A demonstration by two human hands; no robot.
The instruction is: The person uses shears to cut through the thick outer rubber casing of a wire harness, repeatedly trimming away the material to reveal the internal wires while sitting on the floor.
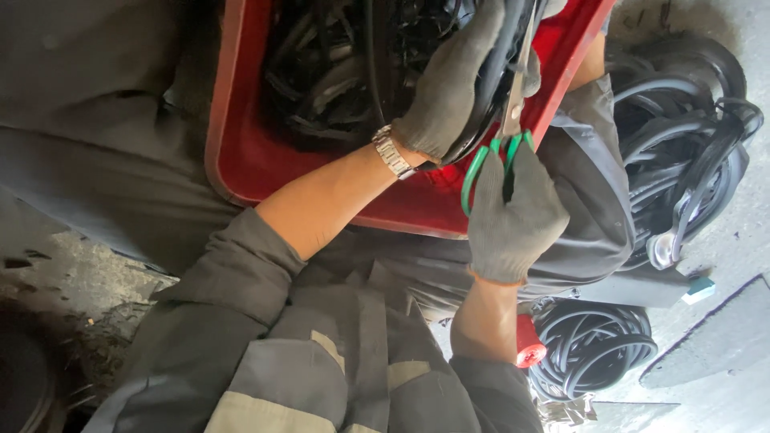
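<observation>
Head view | left hand (449,84) clenched on black strip (488,88), holding it over red bin (241,152) upper centre | right hand (513,216) grasping scissors (509,120), blades at the strip

Soft daylight is falling from the right of the frame, brightening the concrete floor (722,265) there almost to a washed-out grey. The upper left and lower left corners are sinking into deep shadow. Inside the red tub (241,152) the black strips (321,72) are losing detail in the dark. Focus is holding at centre; edges are blurring slightly.
</observation>
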